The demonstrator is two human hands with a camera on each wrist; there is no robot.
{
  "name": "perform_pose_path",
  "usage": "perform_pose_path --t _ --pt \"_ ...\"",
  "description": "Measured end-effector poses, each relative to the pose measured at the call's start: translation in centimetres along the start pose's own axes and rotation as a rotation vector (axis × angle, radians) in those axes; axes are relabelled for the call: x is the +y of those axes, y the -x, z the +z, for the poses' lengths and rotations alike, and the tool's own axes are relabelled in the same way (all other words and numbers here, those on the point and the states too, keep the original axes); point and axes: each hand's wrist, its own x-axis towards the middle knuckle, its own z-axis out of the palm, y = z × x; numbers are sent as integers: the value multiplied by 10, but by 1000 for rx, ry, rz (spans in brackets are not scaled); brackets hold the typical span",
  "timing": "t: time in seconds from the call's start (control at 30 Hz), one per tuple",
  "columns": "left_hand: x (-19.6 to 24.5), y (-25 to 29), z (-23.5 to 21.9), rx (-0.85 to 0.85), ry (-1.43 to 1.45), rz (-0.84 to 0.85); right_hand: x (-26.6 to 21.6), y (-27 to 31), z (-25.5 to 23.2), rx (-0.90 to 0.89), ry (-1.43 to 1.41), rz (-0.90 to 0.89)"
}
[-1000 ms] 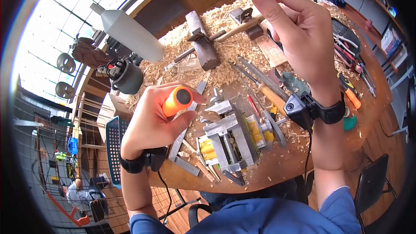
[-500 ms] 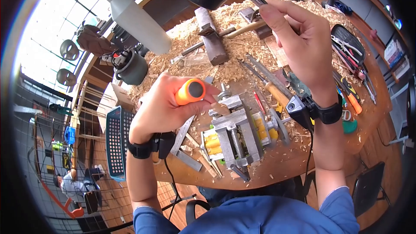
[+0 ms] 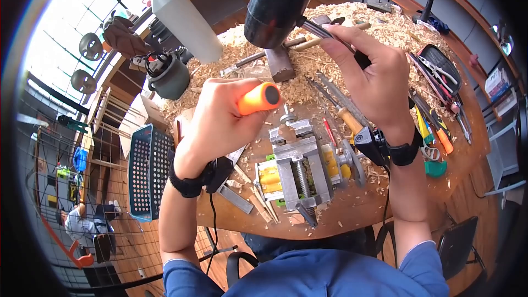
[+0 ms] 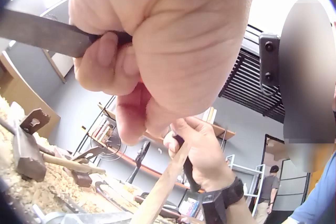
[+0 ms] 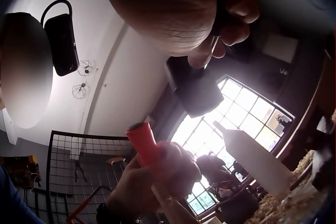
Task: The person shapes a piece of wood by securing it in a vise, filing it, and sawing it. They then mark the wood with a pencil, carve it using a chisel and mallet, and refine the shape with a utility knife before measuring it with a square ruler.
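My left hand [image 3: 223, 118] grips a chisel by its orange handle [image 3: 256, 99], the butt end pointing up toward the head camera. Its flat steel blade [image 4: 42, 32] sticks out past the curled fingers in the left wrist view. My right hand [image 3: 374, 74] holds a black rubber mallet [image 3: 275, 8] by the shaft, its head raised up and left of the hand, above the chisel. Below both hands a metal vise [image 3: 300, 159] stands on the bench, with a piece of wood [image 3: 286, 133] upright in its jaws. That wood [image 4: 163, 187] also rises in the left wrist view.
Wood shavings [image 3: 341, 69] cover the back of the bench, with a white bottle [image 3: 187, 19] and a dark pot [image 3: 169, 77] at the left. A wood-handled tool [image 3: 349, 120] lies right of the vise. A perforated basket [image 3: 148, 170] sits left; pliers [image 3: 440, 71] lie far right.
The mallet head has come down and further into the head view. My left hand has shifted right with the chisel, over the vise. Both grips stay the same.
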Motion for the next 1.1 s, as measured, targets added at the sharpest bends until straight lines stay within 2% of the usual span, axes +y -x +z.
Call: perform_pose_path --t 0.03,0.13,0.27,0.37,0.5,0.63,0.67,0.77,0.8,0.87,0.9,0.97,1.0,1.07,1.1 --pt "4 -1 -3 -5 -5 3 1 0 1 12 22 -13" --pt "10 -3 -4 -72 2 261 -3 0 2 6 22 101" --pt "22 4 10 -135 -203 242 -4 -1 2 69 -64 162" --pt "28 6 13 -129 -182 185 -1 0 2 114 -62 116" --pt "38 6 15 -121 -258 154 -4 0 -1 101 -126 124" --pt "48 1 24 -68 -353 197 -5 0 -3 95 -69 89" --pt "48 0 23 -81 -356 198 -2 -1 -1 120 -67 42" --pt "46 -5 24 -143 -415 129 -11 -3 -8 69 -147 109" --pt "43 -7 28 -29 -348 117 -6 -2 -4 120 -130 0" --pt "40 -11 33 185 -185 68 -15 -1 -18 101 -161 42" --pt "51 -7 29 229 -189 19 -16 -2 -21 96 -178 66" --pt "47 1 13 225 -191 -118 -18 -2 -28 87 -210 116" --pt "44 -1 12 218 -135 -32 -17 -5 -39 15 -317 137" --pt "43 -1 16 256 -70 -41 -15 -6 -39 -55 -425 154" --pt "44 -1 17 295 -3 -54 -14 -3 -28 30 -325 114"
